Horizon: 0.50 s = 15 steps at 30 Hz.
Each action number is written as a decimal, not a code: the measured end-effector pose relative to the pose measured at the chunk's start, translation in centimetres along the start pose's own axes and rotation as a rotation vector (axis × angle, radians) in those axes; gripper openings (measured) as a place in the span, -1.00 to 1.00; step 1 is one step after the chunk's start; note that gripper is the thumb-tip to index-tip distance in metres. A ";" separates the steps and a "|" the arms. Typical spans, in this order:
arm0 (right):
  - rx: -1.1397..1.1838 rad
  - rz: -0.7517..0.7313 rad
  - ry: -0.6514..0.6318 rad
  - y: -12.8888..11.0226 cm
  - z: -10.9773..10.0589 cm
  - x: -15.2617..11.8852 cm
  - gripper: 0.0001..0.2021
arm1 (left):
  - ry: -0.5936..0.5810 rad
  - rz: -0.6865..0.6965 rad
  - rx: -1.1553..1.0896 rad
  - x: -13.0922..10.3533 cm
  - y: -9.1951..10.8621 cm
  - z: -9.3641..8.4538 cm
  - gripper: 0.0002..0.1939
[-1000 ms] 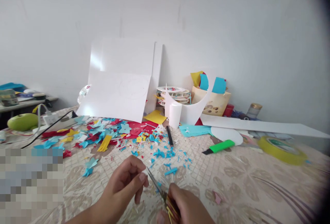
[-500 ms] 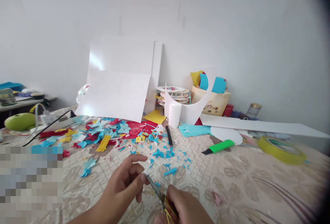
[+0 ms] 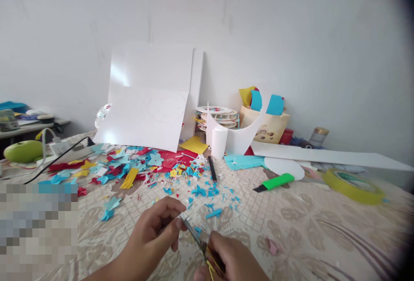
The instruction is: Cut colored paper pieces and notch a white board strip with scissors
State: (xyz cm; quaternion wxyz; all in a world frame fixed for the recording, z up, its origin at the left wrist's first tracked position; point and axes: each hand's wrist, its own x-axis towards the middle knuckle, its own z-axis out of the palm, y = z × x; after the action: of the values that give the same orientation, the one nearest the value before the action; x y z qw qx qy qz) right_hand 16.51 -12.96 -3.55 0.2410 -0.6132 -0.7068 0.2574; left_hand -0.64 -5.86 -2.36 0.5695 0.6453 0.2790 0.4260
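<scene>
My right hand [image 3: 233,253] grips a pair of scissors [image 3: 195,232] by its handles, low in the middle of the view, with the blades aimed up and left. My left hand [image 3: 158,231] is closed in a pinch on a small white paper piece [image 3: 183,215] at the scissor tips. Most of that piece is hidden by my fingers and the blades. Beyond both hands lie blue paper scraps [image 3: 213,213] on the patterned tablecloth [image 3: 239,229].
Coloured paper flowers [image 3: 119,158] and scraps spread across the left. A black pen [image 3: 211,168], a green box cutter [image 3: 278,181] and a yellow tape roll [image 3: 352,187] lie farther out. White sheets [image 3: 145,119] lean on the wall behind. A cable [image 3: 56,160] runs at far left.
My left fingers have curled in slightly around the white paper piece. The scissors stay at nearly the same place, and the view has shifted very little.
</scene>
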 end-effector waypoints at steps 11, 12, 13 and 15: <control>-0.077 0.022 0.027 0.6 0.5 0.2 -0.70 | 0.018 0.007 0.016 0.2 -0.5 0.3 -0.79; -0.069 0.034 0.017 0.6 0.5 0.2 -0.72 | 0.023 0.010 0.013 0.1 -0.6 0.3 -0.79; -0.061 0.054 0.007 0.5 0.6 0.3 -0.73 | 0.030 0.017 0.007 0.1 -0.6 0.4 -0.78; -0.060 0.080 0.002 0.4 0.6 0.3 -0.73 | 0.046 0.029 -0.011 0.0 -0.5 0.5 -0.74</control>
State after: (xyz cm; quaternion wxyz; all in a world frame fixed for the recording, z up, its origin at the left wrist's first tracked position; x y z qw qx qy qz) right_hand 16.34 -12.68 -4.28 0.2128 -0.6481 -0.6890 0.2448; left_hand -0.13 -6.05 -2.88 0.5604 0.6360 0.2802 0.4504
